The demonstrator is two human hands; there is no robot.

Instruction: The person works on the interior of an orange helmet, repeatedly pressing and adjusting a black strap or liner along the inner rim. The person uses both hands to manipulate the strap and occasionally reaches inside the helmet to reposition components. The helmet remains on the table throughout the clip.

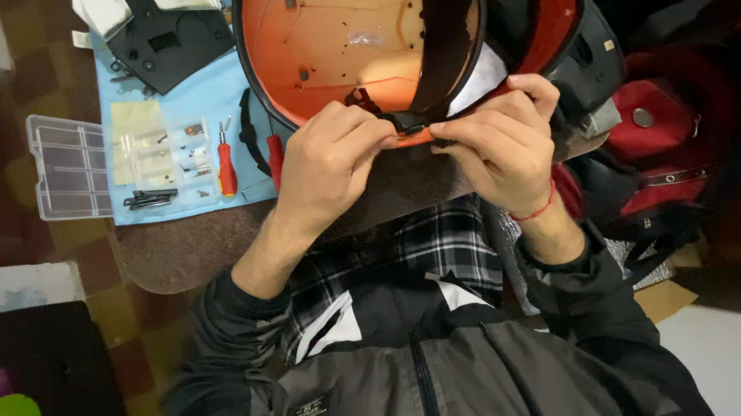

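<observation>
left hand [328, 153]: fingers pinched | right hand [496, 140]: fingers pinched, seemingly meeting | forearms converging

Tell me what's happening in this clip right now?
A person works with both hands on an orange helmet shell propped upside down at the table edge. The left hand and right hand pinch a small black clip on the shell's near rim. To the left, on a blue mat, lie a red screwdriver, a clear parts box and a black panel.

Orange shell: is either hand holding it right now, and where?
Both. Left hand and right hand pinch the orange shell at its near rim, fingertips on the small black clip there.
</observation>
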